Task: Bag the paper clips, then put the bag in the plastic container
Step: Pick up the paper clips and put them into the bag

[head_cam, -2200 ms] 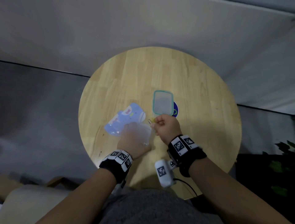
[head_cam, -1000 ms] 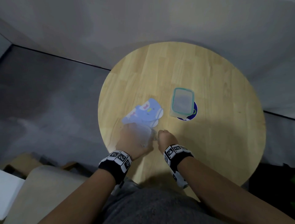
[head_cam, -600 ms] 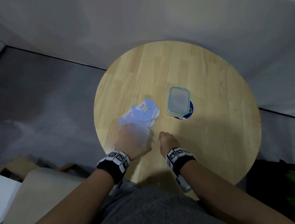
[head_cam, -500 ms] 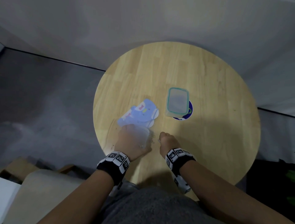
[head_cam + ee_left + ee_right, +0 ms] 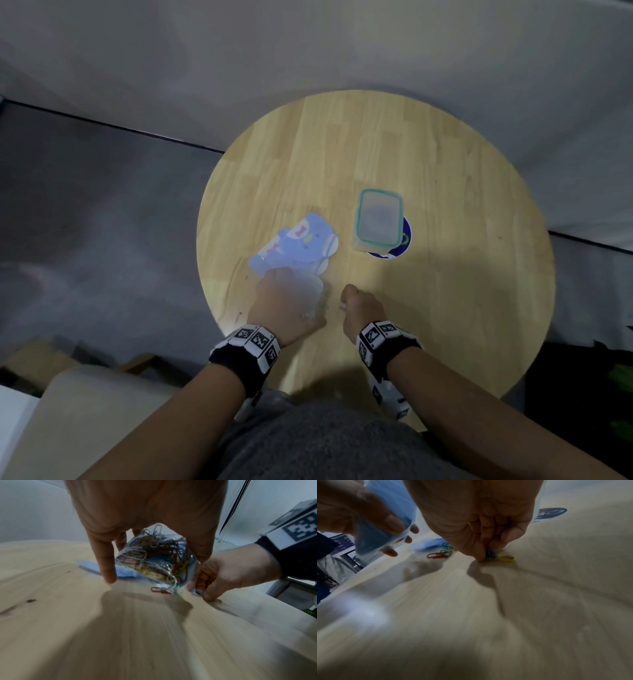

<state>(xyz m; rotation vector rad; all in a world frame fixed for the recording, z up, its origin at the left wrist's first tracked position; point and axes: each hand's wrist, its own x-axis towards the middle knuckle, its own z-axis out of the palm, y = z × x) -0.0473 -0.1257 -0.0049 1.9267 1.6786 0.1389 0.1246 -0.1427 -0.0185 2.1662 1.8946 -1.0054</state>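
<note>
left hand [image 5: 147,507] grips bag [image 5: 154,559] of clips | right hand [image 5: 481,517] pinches blue clip [image 5: 490,553] on desk [image 5: 445,274]

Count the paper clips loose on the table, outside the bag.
5: a blue clip pinched by the right hand, a yellow clip beside it, a red clip and a teal clip together by the bag, a green clip behind them. More may be hidden.

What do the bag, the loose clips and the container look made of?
Bag: thin clear plastic film, glossy; the clips inside show through.
Loose clips: thin bent wire in red, blue, yellow, probably coated metal.
Container: translucent, frosted-looking plastic with a teal rim.
Table: pale wood, visible grain.
</note>
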